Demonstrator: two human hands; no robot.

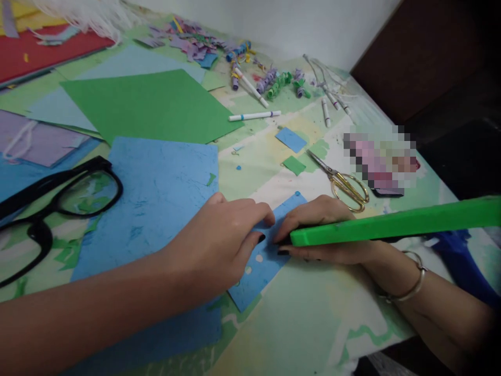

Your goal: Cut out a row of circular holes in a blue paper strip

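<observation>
A narrow blue paper strip (245, 297) with a few pale round spots lies at an angle on the table. My left hand (230, 230) bends over its left side, thumb and forefinger curled down on the strip. At its right edge is my right hand (321, 230), closed, with fingertips close together. A long bright green bar (391, 222) runs between its forefinger and thumb and out to the right edge; its kind is unclear, and it hides part of the hand. Under my left forearm rests a bigger blue sheet (168, 183) bearing green scraps.
Gold-handled scissors (344, 183) lie beyond my right hand. Black glasses (50, 209) are at left, near a green sheet (156, 104). Farther back are white markers (254, 116), curled paper rolls (279, 83) and a scrap pile (191, 42). A pixelated item (379, 162) is at right.
</observation>
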